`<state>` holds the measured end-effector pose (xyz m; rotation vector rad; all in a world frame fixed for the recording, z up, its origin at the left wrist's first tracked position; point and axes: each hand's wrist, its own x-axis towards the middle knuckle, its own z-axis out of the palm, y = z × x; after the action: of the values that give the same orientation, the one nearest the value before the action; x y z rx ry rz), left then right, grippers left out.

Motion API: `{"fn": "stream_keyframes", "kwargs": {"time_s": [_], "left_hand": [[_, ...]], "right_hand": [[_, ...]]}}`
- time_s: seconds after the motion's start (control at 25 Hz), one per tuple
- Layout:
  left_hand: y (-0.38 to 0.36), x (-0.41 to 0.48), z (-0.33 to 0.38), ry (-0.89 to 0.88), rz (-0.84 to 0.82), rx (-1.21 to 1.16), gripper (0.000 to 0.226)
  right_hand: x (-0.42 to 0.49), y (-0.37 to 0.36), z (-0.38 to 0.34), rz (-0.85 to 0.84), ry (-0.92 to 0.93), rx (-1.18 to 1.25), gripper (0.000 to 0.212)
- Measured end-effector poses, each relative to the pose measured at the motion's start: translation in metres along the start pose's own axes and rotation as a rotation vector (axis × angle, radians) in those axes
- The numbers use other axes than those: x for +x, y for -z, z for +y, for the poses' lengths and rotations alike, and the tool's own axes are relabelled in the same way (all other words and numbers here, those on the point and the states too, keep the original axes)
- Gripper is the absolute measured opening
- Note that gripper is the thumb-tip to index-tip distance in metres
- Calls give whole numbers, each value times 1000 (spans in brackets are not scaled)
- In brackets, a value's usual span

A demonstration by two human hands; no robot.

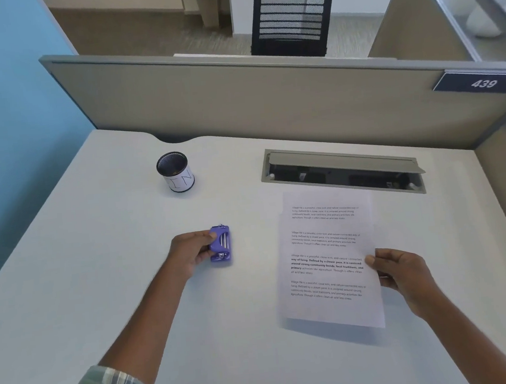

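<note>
Mesh cup (175, 172), interior dark, stands toward the far-left corner of the tabletop (117, 295). Left hand (189, 252) grips a purple punch (220, 246); right hand (402, 273) pinches the printed sheet (325, 262) at its right edge.

I see a small purple punch (220, 244) at mid-frame, metal bars up; a printed sheet (328, 258) at lower right, text upward.

Head camera, looking forward-down at desk (99, 266) (wide-angle, close).
</note>
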<state>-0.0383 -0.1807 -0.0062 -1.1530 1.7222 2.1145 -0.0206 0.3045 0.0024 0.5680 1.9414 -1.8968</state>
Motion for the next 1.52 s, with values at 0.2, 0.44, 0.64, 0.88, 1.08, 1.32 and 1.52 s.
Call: {"fn": "stream_keyframes", "kwargs": {"time_s": [0.2, 0.44, 0.64, 0.88, 1.08, 1.32, 1.52], "left_hand": [[-67, -15, -18, 23, -85, 15, 6], [-126, -27, -36, 31, -130, 76, 10], [-153, -34, -48, 50, -137, 98, 9], [-166, -37, -60, 77, -134, 103, 24], [-167, -36, -63, 76, -130, 105, 29], [-163, -39, -64, -34, -53, 271, 18], [-163, -39, -61, -69, -72, 321, 25]], "right_hand": [[-8, 23, 5, 33, -6, 3, 17], [-12, 41, 14, 92, -36, 21, 16], [-7, 50, 24, 113, -89, 3, 17], [-2, 55, 29, 104, -117, 3, 17], [3, 53, 32, 94, -120, -6, 15], [11, 49, 34, 87, -125, -2, 12], [19, 43, 36, 76, -131, -1, 11]]}}
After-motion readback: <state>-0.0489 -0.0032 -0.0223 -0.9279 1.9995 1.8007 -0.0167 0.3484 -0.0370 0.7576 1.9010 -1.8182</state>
